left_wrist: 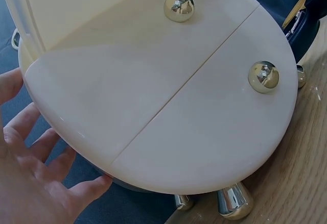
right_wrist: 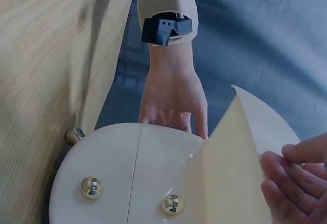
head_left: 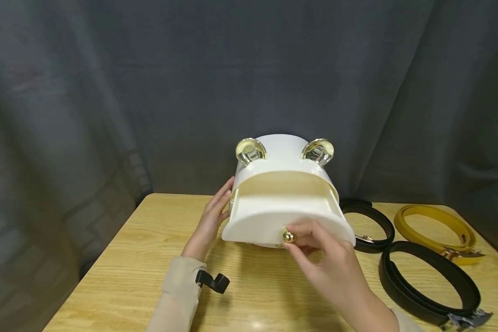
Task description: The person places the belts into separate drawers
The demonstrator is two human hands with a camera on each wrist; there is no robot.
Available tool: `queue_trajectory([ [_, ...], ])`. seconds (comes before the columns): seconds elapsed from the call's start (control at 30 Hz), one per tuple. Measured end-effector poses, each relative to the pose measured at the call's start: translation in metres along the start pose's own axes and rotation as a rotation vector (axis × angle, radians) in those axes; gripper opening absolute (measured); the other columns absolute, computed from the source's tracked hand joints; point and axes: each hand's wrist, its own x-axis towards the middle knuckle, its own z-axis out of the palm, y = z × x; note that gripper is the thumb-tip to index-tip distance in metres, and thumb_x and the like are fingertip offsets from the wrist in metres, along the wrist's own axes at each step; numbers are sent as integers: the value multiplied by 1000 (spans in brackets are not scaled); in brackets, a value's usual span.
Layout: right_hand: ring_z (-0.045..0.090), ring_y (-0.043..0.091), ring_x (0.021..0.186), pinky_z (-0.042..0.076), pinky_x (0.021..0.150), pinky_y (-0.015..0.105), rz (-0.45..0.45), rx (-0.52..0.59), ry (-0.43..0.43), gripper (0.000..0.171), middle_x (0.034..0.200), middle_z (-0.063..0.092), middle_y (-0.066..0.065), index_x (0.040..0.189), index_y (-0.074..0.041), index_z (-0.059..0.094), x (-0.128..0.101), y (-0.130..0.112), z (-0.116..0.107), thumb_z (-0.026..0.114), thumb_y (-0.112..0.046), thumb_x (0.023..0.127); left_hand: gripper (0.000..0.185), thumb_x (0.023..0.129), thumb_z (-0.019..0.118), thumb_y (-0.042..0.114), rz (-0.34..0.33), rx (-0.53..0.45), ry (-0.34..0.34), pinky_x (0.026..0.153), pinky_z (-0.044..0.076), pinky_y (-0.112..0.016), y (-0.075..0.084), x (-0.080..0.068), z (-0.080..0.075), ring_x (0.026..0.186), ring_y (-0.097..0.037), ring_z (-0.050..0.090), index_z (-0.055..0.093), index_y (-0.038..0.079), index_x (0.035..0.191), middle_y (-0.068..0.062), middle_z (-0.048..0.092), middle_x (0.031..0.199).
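A white round box (head_left: 280, 152) with two gold ears stands on the wooden table (head_left: 128, 267). Its upper drawer (head_left: 282, 207) is pulled out toward me, and nothing shows inside it. My left hand (head_left: 209, 221) lies flat against the box's left side, fingers straight (left_wrist: 30, 183). My right hand (head_left: 311, 240) hovers at the drawer front, its loosely curled fingertips (right_wrist: 296, 183) right beside the gold knob (head_left: 288, 237). In the left wrist view both knobs, the upper (left_wrist: 179, 7) and the lower (left_wrist: 263, 76), show bare, with no fingers round them.
Three coiled belts lie to the right of the box: a black one (head_left: 369, 226), a yellow one (head_left: 435, 226) and a larger black one (head_left: 427, 286) near the front edge. A dark curtain hangs behind. The box stands on gold feet (left_wrist: 232, 201).
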Motion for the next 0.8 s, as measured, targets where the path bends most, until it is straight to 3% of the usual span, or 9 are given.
queue_trajectory([
  [0.13, 69, 9, 71, 52, 63, 15, -13, 12, -7, 45, 87, 73, 7, 104, -2, 66, -3, -2, -1, 81, 17, 66, 53, 106, 42, 42, 0, 5, 4, 114, 23, -59, 1, 1, -2, 148, -18, 20, 33, 27, 156, 5, 27, 160],
  [0.5, 71, 11, 74, 53, 65, 15, -38, 0, -14, 20, 91, 72, 8, 106, -1, 65, -12, -8, -3, 73, -11, 90, 53, 106, 42, 40, 3, 3, -3, 114, 23, -58, -1, 0, -1, 148, -18, 20, 33, 26, 156, 6, 27, 161],
  [0.63, 69, 8, 72, 52, 65, 13, -27, -31, -9, 30, 94, 72, 7, 107, -3, 65, -16, -9, -3, 58, -31, 100, 53, 106, 42, 38, 8, -5, -4, 113, 23, -59, -1, 0, -1, 148, -19, 20, 33, 24, 156, 5, 27, 161],
  [0.8, 69, 8, 73, 52, 66, 13, -26, -50, -14, 34, 98, 72, 6, 108, -3, 65, -22, -8, -2, 54, -35, 101, 52, 107, 41, 36, 13, -1, -12, 113, 23, -59, 0, 0, -1, 148, -19, 19, 32, 23, 157, 4, 27, 161],
])
